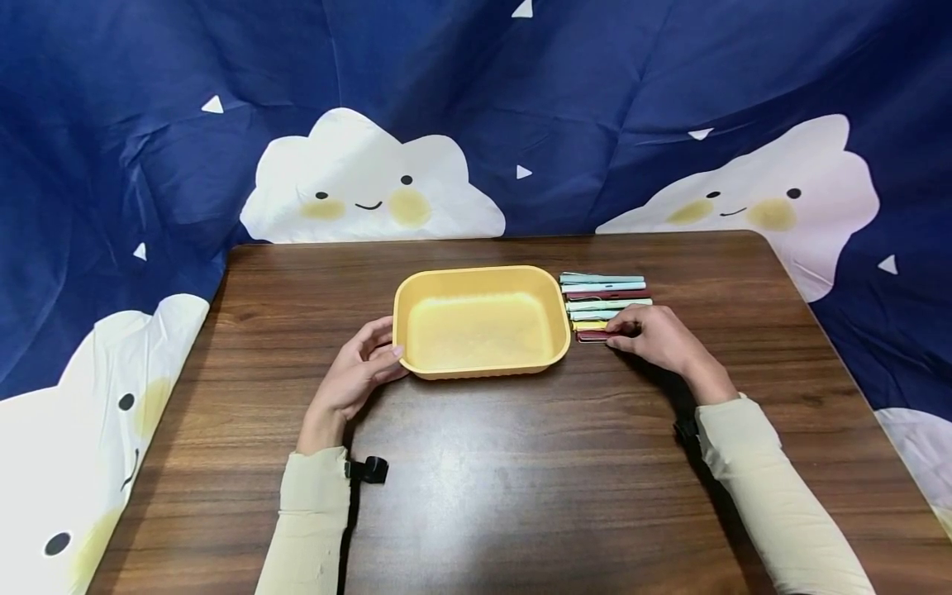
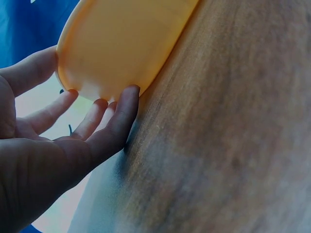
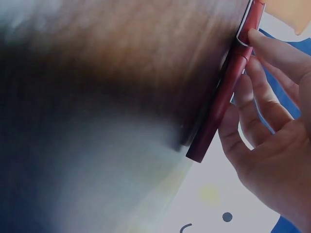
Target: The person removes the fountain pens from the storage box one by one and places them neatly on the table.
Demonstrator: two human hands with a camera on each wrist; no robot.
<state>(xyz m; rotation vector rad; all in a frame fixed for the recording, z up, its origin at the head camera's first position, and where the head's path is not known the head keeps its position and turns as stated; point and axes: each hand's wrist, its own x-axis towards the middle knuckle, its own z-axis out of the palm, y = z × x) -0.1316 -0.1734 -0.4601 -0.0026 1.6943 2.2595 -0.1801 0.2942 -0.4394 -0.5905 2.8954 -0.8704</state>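
A yellow rectangular tray [image 1: 479, 373] with rounded corners stands on the table, its inside bare. At its left end is my left hand [image 1: 362, 364], thumb over the near rim and fingertips against the outer wall [image 2: 112, 53]. To the right of the tray, several pens [image 1: 606, 293] lie side by side in a row, light blue, white, dark red, pale green and yellow. My right hand [image 1: 662, 339] holds the nearest one, a dark red pen [image 3: 218, 107] with a metal clip, by thumb and fingers along its length. Its far end is partly behind the hand in the head view.
The brown wood-grain table [image 1: 483, 479] carries the tray and the pens. Behind it hangs a dark blue cloth [image 1: 565, 83] printed with white clouds and small triangles. A black strap [image 1: 368, 469] is at the left wrist.
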